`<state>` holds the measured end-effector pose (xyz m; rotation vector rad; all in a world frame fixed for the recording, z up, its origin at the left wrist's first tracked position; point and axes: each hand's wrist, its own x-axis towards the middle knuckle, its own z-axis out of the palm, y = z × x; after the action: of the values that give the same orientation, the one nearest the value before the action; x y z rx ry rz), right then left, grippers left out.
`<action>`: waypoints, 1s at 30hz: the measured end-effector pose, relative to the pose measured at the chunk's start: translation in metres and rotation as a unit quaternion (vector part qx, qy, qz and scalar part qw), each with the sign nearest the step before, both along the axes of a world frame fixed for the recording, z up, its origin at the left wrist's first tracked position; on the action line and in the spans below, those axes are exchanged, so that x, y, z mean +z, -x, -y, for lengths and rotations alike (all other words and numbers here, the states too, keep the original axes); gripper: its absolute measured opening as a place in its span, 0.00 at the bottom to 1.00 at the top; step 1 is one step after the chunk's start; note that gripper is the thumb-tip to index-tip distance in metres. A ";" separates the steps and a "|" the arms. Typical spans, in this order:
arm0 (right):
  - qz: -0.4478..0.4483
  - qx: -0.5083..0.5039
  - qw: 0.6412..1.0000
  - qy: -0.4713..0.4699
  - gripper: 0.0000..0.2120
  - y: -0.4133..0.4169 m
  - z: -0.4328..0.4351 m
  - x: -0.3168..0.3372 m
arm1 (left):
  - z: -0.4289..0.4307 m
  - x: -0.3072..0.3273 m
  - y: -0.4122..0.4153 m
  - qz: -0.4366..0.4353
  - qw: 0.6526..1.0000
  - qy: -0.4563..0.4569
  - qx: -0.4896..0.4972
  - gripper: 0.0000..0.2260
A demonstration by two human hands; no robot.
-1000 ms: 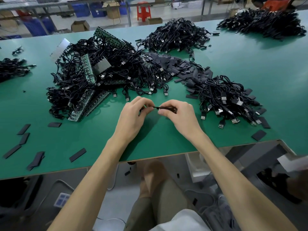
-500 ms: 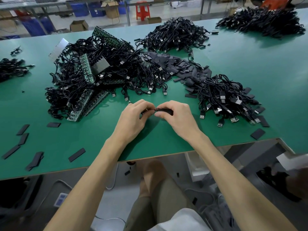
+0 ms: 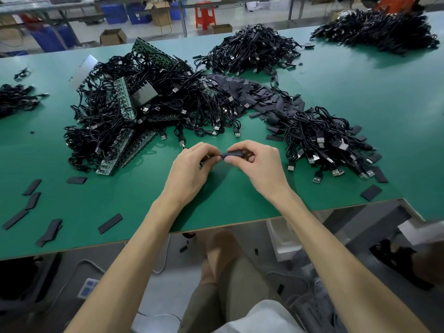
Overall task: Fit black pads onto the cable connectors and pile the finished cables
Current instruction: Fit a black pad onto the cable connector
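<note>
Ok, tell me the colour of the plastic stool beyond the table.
Red; the stool shows in the head view, top centre.

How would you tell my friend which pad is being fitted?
On the green table, look near the front edge where two hands meet. The pad is pinched in the right hand, meeting the cable held by the left hand. Other pads lie loose; only this one is held.
</note>
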<state>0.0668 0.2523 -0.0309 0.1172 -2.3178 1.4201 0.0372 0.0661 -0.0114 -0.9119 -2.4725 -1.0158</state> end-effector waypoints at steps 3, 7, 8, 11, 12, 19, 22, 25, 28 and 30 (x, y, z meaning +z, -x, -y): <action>-0.006 -0.004 1.000 -0.010 0.06 0.000 -0.001 0.000 | 0.000 0.001 0.000 0.001 1.000 0.004 0.002 0.02; -0.010 -0.005 1.000 -0.014 0.06 0.000 -0.001 0.000 | -0.001 0.001 -0.002 -0.001 1.000 0.015 0.002 0.04; -0.010 -0.004 1.000 -0.013 0.06 -0.001 -0.001 0.000 | -0.002 0.001 -0.002 -0.004 1.000 0.018 0.003 0.04; -0.007 -0.004 1.000 -0.008 0.05 -0.001 -0.002 0.000 | -0.001 0.001 -0.003 -0.013 1.000 0.017 0.003 0.04; -0.005 -0.003 1.000 -0.005 0.05 -0.001 -0.002 0.000 | -0.001 0.001 -0.004 -0.016 1.000 0.016 0.002 0.03; 0.001 0.025 1.000 -0.001 0.08 -0.002 -0.001 0.002 | -0.002 0.003 -0.007 -0.045 0.998 0.034 -0.009 0.04; 0.015 0.027 0.999 0.010 0.07 0.000 -0.002 0.001 | -0.002 0.003 -0.009 -0.060 0.997 0.043 -0.011 0.04; 0.011 0.028 0.999 0.014 0.05 0.000 -0.002 0.000 | -0.002 0.003 -0.009 -0.058 0.997 0.047 -0.005 0.05; 0.010 0.030 0.999 0.013 0.05 0.000 -0.002 0.000 | -0.002 0.003 -0.010 -0.060 0.997 0.057 0.005 0.06; 0.013 0.030 0.999 0.010 0.04 0.001 -0.002 0.001 | -0.003 0.002 -0.011 -0.059 0.997 0.058 0.003 0.06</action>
<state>0.0660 0.2539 -0.0302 0.1649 -2.3380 1.4824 0.0478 0.0686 -0.0089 -0.9685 -2.4553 -0.7988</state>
